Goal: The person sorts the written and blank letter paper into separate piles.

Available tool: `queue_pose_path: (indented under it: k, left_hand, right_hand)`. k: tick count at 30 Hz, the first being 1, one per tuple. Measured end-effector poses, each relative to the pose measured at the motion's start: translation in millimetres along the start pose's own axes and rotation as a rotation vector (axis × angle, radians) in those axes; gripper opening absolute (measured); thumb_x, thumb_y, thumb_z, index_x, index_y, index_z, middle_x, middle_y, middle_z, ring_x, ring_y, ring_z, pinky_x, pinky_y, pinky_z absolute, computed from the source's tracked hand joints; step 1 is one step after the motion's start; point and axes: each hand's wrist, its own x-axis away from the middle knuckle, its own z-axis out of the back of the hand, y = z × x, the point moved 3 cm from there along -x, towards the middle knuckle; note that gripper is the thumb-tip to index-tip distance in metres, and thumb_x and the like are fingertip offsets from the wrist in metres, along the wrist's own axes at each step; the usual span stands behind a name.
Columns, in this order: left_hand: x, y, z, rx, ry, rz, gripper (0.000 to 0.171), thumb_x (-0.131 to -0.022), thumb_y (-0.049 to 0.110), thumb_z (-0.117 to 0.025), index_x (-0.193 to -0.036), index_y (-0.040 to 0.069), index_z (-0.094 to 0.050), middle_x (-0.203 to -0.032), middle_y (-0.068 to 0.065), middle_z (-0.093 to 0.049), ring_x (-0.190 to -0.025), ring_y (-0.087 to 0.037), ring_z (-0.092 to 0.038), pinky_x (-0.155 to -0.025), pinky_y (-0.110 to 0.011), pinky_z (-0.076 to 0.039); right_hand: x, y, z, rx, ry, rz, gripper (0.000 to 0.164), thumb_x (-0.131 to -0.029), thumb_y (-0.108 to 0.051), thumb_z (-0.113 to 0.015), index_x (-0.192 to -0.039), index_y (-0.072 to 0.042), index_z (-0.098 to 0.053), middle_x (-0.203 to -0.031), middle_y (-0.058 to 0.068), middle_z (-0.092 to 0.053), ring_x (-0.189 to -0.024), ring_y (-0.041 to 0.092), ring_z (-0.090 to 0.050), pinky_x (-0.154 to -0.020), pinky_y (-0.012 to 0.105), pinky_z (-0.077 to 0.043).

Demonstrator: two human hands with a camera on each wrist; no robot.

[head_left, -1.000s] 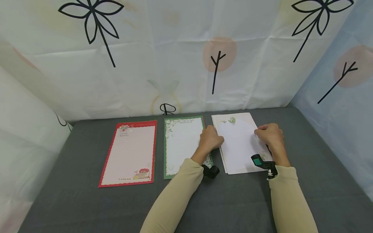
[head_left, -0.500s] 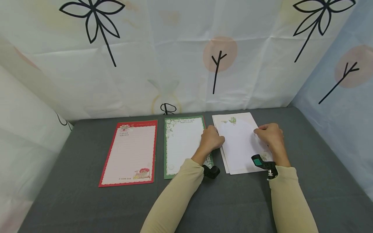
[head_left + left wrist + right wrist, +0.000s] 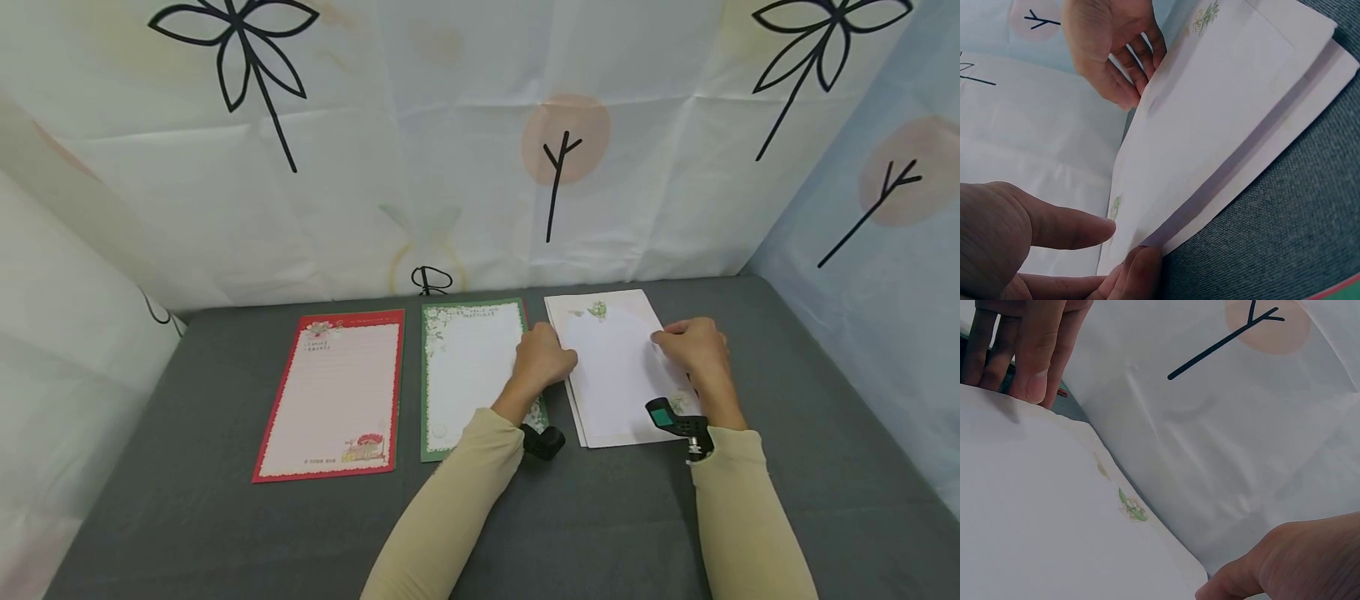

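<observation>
A stack of white letter paper (image 3: 615,379) with small green plant prints lies on the right part of the table. At its left edge, my left hand (image 3: 542,360) holds the upper sheets between thumb and curled fingers. My right hand (image 3: 693,350) pinches the opposite edge. In the left wrist view, the top paper (image 3: 1210,119) stands slightly off a lower sheet (image 3: 1279,150), offset towards the left hand's side. The right wrist view has the right thumb (image 3: 1229,581) at a paper corner; the fingers beneath are hidden.
A green-bordered letter sheet (image 3: 468,375) lies partly under the left forearm. Farther left is a red-bordered letter sheet (image 3: 341,400). Grey cloth (image 3: 585,525) covers the table. A printed white curtain (image 3: 465,167) hangs along the back, with more curtain at both sides.
The upper sheets shift very slightly against the lower one at the stack's left edge. Both hands stay in place, and the bordered sheets lie as before.
</observation>
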Motion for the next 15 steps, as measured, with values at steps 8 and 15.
queue_pose_path:
  k: [8,15]
  left_hand:
    - [3.1,0.2,3.7,-0.007,0.015,-0.016,0.035,-0.082,0.003,-0.061,-0.06,0.014,-0.036,-0.053,0.001,-0.032,-0.046,-0.015,-0.032,-0.04,-0.027,-0.03]
    - [11.9,-2.0,13.1,0.004,0.027,-0.044,0.012,-0.089,0.008,-0.063,-0.079,0.0,-0.064,-0.055,0.003,-0.039,-0.049,-0.012,-0.034,-0.046,-0.027,-0.033]
  right_hand:
    - [1,-1,0,0.015,0.013,0.024,0.046,-0.097,-0.024,-0.061,-0.125,0.013,-0.064,-0.132,0.035,-0.052,-0.122,0.051,-0.042,-0.088,0.057,-0.044]
    - [5,-5,5,0.074,0.056,0.096,0.045,-0.095,-0.026,-0.06,-0.119,0.012,-0.067,-0.124,0.035,-0.06,-0.11,0.049,-0.054,-0.081,0.056,-0.046]
